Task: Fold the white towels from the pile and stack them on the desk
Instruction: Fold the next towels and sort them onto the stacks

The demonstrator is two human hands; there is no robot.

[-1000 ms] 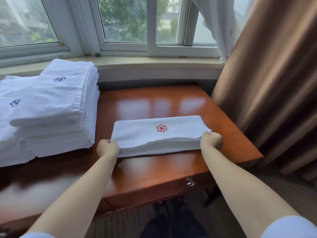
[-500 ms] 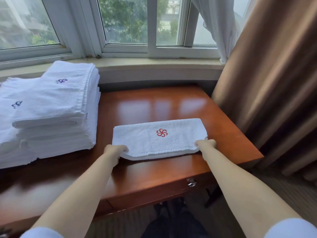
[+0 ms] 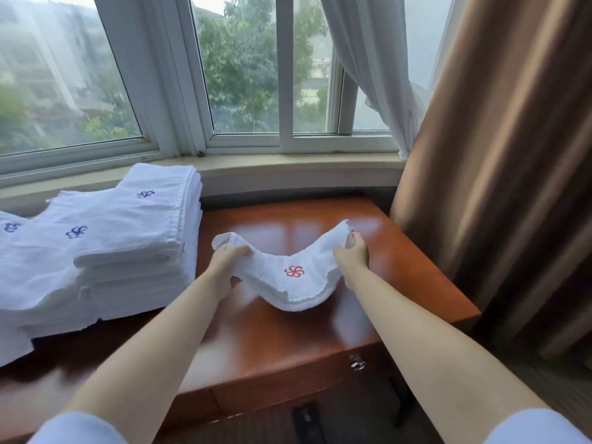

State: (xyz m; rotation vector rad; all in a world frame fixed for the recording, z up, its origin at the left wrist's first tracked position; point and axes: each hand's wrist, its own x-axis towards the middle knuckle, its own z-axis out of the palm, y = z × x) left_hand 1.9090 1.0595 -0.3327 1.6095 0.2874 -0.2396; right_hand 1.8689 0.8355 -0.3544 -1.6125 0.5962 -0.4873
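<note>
The window (image 3: 243, 75) spans the top of the view, with a brown curtain (image 3: 499, 155) hanging down the right side and a sheer curtain (image 3: 378, 75) beside it. The desk (image 3: 288, 341) is a glossy reddish-brown surface below the sill; a drawer key (image 3: 357, 363) shows in its front edge.

The stack (image 3: 105, 251) of folded white towels with blue emblems occupies the left part of the desk, reaching its rear edge at the sill. The upper towels sit offset from the lower ones.

The towel (image 3: 294, 277), folded, white, with a red emblem facing up, is held above the desk's centre, just right of the stack and apart from it. Its two ends are raised and its middle sags down toward the surface; whether the sagging part touches the desk cannot be told.

The left hand (image 3: 229, 259) grips the towel's left end, fingers curled round the layers. The right hand (image 3: 352, 254) grips the right end, with the thumb on top and the fingers curled round the edge. Both forearms extend from the bottom corners of the view.
</note>
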